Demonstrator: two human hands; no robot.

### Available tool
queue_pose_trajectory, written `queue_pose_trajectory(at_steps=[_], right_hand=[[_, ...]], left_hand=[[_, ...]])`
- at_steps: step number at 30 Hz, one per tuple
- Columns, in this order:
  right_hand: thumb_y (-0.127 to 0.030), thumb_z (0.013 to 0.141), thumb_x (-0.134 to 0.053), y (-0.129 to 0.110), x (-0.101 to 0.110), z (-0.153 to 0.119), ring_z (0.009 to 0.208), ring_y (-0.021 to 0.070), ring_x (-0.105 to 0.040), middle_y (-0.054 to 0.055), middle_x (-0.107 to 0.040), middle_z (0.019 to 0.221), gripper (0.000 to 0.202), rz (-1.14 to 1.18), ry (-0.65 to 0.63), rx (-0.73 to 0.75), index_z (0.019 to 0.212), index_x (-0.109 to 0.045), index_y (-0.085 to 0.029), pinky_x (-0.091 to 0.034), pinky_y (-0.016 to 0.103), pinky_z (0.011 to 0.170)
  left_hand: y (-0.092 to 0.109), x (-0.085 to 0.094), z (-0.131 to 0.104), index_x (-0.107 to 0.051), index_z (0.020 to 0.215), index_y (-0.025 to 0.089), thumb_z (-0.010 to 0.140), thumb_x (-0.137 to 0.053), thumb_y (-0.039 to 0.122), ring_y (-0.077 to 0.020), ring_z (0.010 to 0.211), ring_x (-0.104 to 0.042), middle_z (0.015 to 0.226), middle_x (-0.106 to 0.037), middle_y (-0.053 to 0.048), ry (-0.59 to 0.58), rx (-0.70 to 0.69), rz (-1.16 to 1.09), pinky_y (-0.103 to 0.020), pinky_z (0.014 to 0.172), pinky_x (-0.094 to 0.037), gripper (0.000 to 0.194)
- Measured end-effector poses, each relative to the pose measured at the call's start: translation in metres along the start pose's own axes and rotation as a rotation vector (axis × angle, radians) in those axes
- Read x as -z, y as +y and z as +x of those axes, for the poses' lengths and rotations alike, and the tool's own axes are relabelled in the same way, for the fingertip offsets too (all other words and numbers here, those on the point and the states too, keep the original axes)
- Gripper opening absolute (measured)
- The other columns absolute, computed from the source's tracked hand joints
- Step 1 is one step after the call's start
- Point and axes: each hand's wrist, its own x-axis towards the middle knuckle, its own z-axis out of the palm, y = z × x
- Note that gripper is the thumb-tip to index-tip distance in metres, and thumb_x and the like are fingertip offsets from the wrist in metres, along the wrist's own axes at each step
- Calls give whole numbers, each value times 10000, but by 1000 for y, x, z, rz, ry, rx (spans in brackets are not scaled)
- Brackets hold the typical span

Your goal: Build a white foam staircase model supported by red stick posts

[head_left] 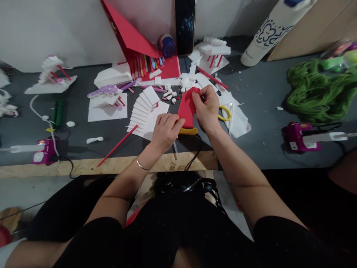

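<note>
Between my two hands is a piece of red paper (186, 108), held above the dark tabletop. My left hand (166, 130) grips its lower left corner with closed fingers. At its upper right edge, the thumb and fingers of my right hand (206, 108) pinch the paper. A yellow glue gun (189, 131) lies just below the paper, partly hidden by it. Left of my hands, white card strips (141, 111) are fanned out in steps on a white base. Yellow-handled scissors (225, 113) lie right of my right hand, partly covered.
Small white models with red posts stand at the left (51, 80) and back (214, 50). A red stick (117, 146) crosses the front edge. Behind are a phone (184, 28), a blue-lidded jar (167, 46) and a white bottle (267, 35). Green yarn (315, 91) and a purple glue gun holder (299, 137) lie right.
</note>
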Motion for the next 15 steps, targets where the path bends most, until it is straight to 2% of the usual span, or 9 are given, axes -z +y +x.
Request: queue_pose_trajectory(at_steps=[4,10,15], right_hand=[[-421,1042,-523,16,3,8,753,152,-539,-19,-489,779,242,-108,8,49,867,-452,-270,-474,321,699],[-387,1052,-554,30,0,16,723,133,-496,-41,-434,779,254,-38,5,105,868,-424,-268,-442,312,707],[-323,1049,-548,41,-5,29,728,142,-507,-35,-468,790,217,-35,-4,125,878,-424,-271,-458,332,730]], left_hand=[[2,2,-12,-749,1107,230,1072,-461,154,-252,1140,-701,1147,-787,-126,-1,-153,34,-404,947,-514,300],[8,8,-17,-722,1222,178,1069,-476,112,-218,914,-689,972,-756,-100,-2,-159,179,-354,821,-545,296],[17,17,-20,-725,1035,167,1044,-568,104,-214,944,-694,964,-747,-92,40,-265,209,-329,806,-572,169]])
